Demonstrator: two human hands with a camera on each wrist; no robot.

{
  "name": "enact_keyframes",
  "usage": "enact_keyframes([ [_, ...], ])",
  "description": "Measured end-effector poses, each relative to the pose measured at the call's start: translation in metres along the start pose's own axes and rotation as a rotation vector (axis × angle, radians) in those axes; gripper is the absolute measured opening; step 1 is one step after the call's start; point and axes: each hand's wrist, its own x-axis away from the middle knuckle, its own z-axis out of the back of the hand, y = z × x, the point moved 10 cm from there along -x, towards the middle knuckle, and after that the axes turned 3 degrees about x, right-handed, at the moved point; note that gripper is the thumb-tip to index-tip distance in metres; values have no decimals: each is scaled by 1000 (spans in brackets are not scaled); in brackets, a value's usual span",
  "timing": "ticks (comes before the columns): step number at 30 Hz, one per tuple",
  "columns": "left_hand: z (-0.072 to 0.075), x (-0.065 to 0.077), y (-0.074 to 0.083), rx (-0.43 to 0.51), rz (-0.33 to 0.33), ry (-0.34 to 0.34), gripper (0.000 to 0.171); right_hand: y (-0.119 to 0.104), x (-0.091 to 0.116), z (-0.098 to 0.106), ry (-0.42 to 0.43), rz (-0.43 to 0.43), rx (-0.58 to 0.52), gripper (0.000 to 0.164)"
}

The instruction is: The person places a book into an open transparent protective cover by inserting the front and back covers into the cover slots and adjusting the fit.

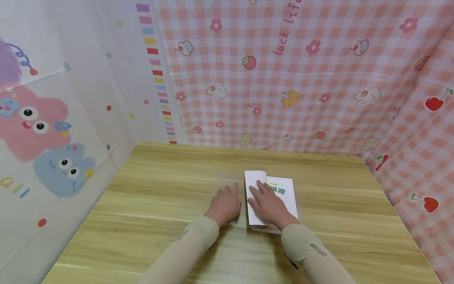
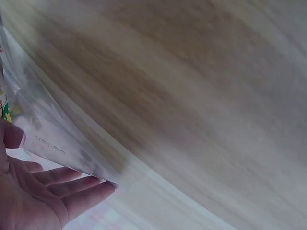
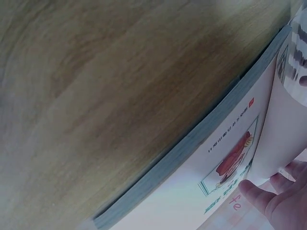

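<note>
A book (image 1: pixel 286 189) with a white cover and green lettering lies on the table. Its front cover is turned back to the left, showing as a plain white flap (image 1: pixel 254 179). My right hand (image 1: pixel 268 205) presses on this flap with spread fingers. In the right wrist view, the flap bends in a curve (image 3: pixel 276 139) over a printed page with a red picture. Clear plastic film (image 1: pixel 225 177) extends to the left of the book, and my left hand (image 1: pixel 224 205) rests on it. In the left wrist view, the extended fingers touch the film (image 2: pixel 67 129).
The wood-grain table (image 1: pixel 142 205) surrounds the book. A pink checked cloth (image 1: pixel 269 110) hangs behind it and on the right. On the left hangs a white cloth (image 1: pixel 95 130) with cartoon figures.
</note>
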Motion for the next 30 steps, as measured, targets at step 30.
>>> enact_keyframes([
  [30, 7, 5, 1, -19, -16, 78, 32, -31, -11, -12, 23, 42, 203, 47],
])
